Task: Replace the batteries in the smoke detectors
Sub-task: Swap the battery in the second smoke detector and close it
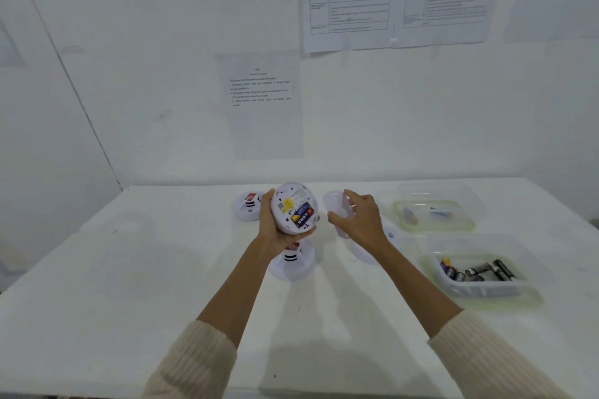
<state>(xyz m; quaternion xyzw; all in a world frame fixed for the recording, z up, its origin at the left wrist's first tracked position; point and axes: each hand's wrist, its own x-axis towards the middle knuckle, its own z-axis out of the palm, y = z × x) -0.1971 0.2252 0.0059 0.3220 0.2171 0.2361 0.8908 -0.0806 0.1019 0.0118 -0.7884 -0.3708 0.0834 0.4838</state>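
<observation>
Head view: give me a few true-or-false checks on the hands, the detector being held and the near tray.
1. The left hand holds a smoke detector with its back open. True.
2. Its battery bay is empty. False: batteries sit inside.
3. The right hand holds a white cover. True.
4. The near tray is empty. False: loose batteries lie in it.
5. No other detector is on the table. False: a second detector sits behind the left hand.

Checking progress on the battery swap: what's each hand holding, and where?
The left hand grips the open smoke detector around its rim; the right hand holds a white cover by its edge.
</observation>
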